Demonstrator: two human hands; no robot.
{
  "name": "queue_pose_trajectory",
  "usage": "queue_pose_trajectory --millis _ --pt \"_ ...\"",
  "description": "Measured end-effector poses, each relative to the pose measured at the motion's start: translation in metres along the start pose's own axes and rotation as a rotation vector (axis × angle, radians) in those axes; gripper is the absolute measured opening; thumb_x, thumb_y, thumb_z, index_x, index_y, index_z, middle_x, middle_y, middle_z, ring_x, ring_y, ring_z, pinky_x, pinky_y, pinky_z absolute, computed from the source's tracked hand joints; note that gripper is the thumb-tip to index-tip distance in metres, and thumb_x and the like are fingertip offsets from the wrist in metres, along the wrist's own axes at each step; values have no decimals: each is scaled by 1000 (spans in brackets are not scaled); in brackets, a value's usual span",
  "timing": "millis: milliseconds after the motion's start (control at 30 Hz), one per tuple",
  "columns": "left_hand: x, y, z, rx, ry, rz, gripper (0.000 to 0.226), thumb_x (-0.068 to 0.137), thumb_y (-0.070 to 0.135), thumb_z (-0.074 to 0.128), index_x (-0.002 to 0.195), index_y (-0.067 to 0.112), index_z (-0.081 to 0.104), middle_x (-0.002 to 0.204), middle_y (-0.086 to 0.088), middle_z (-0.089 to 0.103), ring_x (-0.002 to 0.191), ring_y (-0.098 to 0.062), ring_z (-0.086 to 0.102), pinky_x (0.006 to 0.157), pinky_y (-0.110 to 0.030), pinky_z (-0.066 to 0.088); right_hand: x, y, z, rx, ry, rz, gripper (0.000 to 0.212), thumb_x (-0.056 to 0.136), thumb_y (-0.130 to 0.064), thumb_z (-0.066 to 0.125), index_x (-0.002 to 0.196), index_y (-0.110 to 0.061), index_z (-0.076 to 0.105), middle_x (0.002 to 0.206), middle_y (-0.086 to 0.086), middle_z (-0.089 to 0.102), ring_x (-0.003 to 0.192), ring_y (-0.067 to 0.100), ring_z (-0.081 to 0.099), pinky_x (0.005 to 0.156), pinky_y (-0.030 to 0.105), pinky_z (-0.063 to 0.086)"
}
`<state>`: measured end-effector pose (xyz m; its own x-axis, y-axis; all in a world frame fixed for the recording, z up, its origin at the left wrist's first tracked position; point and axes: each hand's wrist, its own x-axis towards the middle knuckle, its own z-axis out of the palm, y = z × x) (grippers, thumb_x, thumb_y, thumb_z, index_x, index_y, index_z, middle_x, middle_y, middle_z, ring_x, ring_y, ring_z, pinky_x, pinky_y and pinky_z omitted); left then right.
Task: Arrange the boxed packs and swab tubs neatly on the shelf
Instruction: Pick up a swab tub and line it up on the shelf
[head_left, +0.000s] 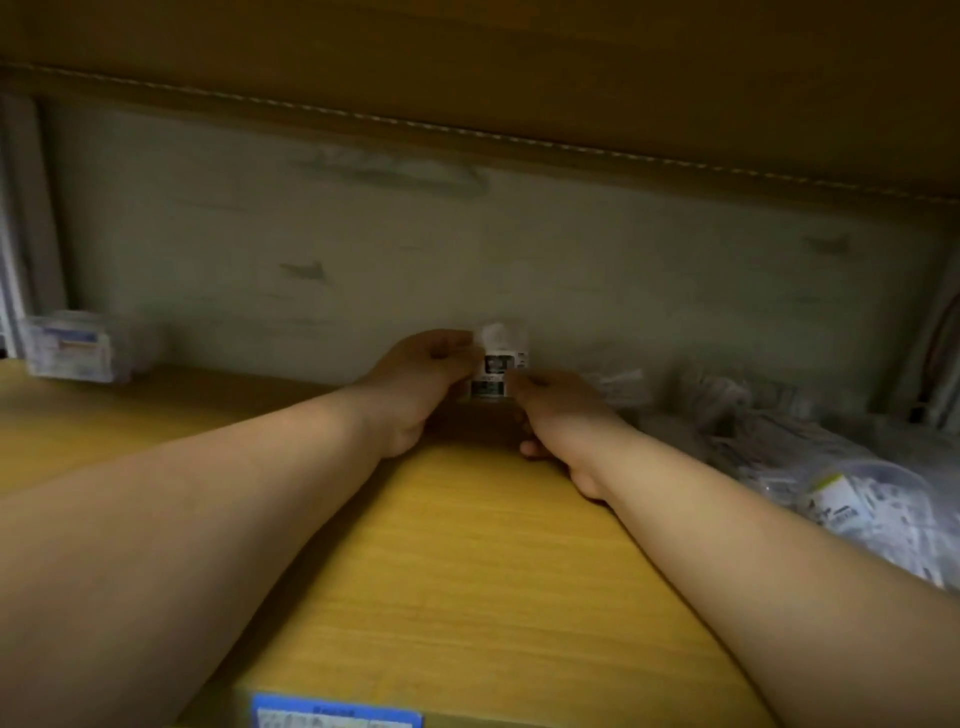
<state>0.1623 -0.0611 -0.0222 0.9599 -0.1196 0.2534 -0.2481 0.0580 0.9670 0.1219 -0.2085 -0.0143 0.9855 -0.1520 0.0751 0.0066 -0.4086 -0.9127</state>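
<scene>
Both my arms reach deep into a yellow wooden shelf (457, 571). At the back, close to the pale rear wall, my left hand (415, 384) and my right hand (561, 410) grip the two sides of a small clear swab tub (497, 364) with black-and-white labels. The tub stands upright between my fingers; its base is hidden by my hands. A clear boxed pack (72, 345) with blue and red print stands at the far left against the wall.
A heap of clear plastic packets with white contents (810, 457) fills the right side of the shelf. The board of the shelf above (467, 78) hangs low overhead. A blue price label (335, 712) sits on the front edge.
</scene>
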Motion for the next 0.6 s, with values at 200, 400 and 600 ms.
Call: queue_pose_trajectory --millis 200,400,600 --pt "6 -1 -1 -72 -116 -60 33 95 13 65 128 16 60 116 -8 69 108 -21 66 92 -33 53 -6 1 -5 119 -12 26 41 103 -40 49 136 -16 55 113 5 59 66 11 61 79 29 59" --pt "-24 10 9 89 -95 -26 8 93 17 68 99 12 70 103 -12 71 98 -25 64 92 -42 53 -34 -6 -11 283 -74 25 42 101 -25 58 139 -8 52 140 9 55 79 12 64 95 37 57" --pt "-102 31 26 343 -108 19 25 86 29 76 103 11 75 100 -8 76 95 -23 69 88 -39 56 -100 -2 -42 196 -54 38 48 87 -25 76 129 -8 59 126 8 62 97 19 68 85 30 60"
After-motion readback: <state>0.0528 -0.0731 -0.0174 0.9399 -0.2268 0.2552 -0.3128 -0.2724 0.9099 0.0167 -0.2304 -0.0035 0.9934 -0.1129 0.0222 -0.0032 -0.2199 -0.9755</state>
